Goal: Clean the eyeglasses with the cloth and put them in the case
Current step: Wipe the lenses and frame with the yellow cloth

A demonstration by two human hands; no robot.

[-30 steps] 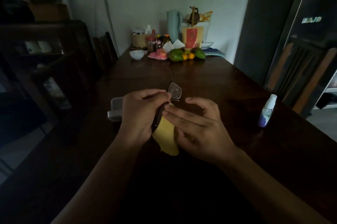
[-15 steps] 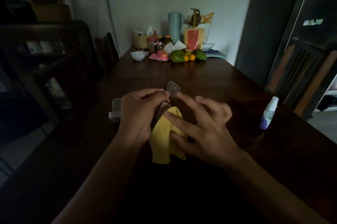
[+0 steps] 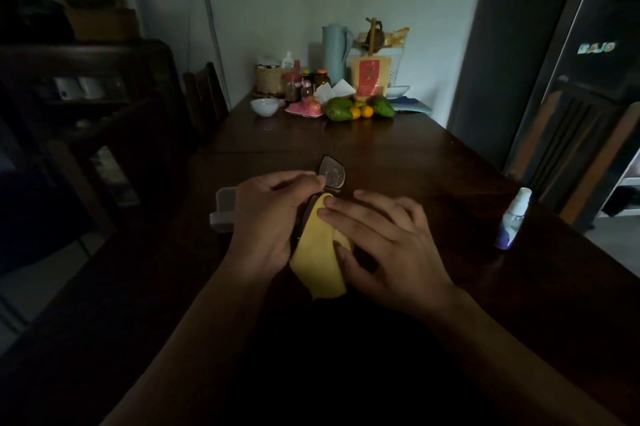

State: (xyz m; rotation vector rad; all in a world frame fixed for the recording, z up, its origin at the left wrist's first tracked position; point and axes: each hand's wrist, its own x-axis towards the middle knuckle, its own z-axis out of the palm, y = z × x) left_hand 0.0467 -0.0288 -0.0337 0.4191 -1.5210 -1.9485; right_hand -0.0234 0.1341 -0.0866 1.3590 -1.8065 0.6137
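Two bare forearms enter from the bottom edge and meet at frame centre over a dark wooden table (image 3: 398, 162). Right hand (image 3: 388, 252): fingers nearly straight across a yellow cloth (image 3: 318, 266), thumb on its lower fold, pinching the cloth against the nearer lens; loose end hangs toward the bottom of the frame. Left hand (image 3: 266, 217): fingers curled, gripping the eyeglasses (image 3: 331, 177) by the frame; far lens sticks up bare just above the fingertips. Translucent case (image 3: 223, 209) on the table, partly hidden behind the left hand. Small spray bottle (image 3: 512, 223) upright at right, well apart from both hands. Far end, upper centre: white bowl (image 3: 265, 106), green and orange fruit (image 3: 360, 108), pale jug (image 3: 334, 51).
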